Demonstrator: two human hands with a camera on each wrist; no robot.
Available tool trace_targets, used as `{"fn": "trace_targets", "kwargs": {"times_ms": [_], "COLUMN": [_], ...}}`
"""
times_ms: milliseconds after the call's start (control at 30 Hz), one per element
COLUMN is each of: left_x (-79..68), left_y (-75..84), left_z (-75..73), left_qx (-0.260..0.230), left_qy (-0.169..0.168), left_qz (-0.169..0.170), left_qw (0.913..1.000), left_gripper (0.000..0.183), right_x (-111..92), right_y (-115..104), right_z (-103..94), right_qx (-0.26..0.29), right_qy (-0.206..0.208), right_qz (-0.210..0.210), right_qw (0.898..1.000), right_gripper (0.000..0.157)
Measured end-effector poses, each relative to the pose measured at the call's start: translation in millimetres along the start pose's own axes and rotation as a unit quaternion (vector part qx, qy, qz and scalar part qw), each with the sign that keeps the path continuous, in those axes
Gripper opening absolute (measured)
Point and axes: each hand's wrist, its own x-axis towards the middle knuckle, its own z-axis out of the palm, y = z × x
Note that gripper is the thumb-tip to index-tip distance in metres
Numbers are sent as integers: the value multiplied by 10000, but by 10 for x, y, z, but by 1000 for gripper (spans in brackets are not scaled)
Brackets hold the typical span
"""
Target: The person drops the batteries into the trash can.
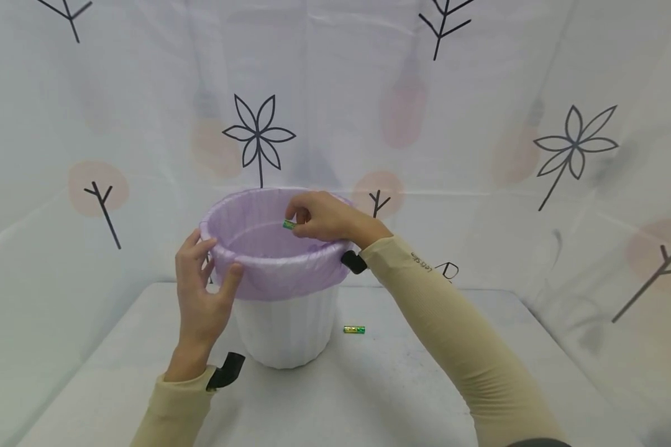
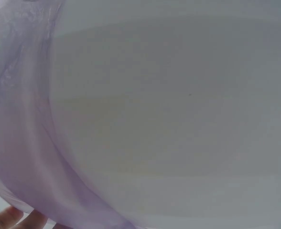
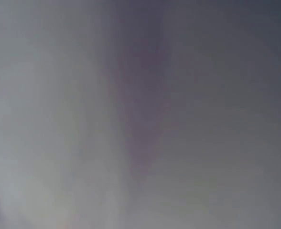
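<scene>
A white trash can stands on the table, lined with a purple bag folded down over its rim. At the can's left side, my left hand holds the rim, with the thumb on the outside of the bag. Above the opening, my right hand pinches a small green battery; part of it is hidden by the fingers. Another green and gold battery lies on the table, right of the can's base. The left wrist view shows the can's wall and the bag close up. The right wrist view is too blurred to read.
The white-covered table carries the can near its back edge. Behind it hangs a pale curtain printed with flowers and twigs. A black strap on the right wrist is close to the can's rim.
</scene>
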Motion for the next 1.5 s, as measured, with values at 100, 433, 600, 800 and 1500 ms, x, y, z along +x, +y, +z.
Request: {"fn": "trace_targets", "kwargs": {"times_ms": [100,433,600,800,1500], "left_x": [-2,4,8,14,4], "left_y": [-78,279,305,305,263], "left_z": [5,14,12,14,13], "left_qx": [-3,-115,-72,-75,-107], "left_qy": [5,76,80,109,95], "left_qz": [7,167,152,235,228], "left_qw": [10000,9998,9998,9996,9996], "left_gripper": [55,49,49,48,48], "right_x": [-9,-223,-461,-764,-1302], "right_y": [6,175,292,434,941], "right_z": [-15,-214,-307,-362,335], "right_qx": [49,336,208,204,551], "right_qy": [87,1056,1234,1444,799], "right_qz": [-39,-5,-34,-186,452], "right_qw": [9999,9938,9921,9891,9943], "right_gripper": [24,17,18,21,22]}}
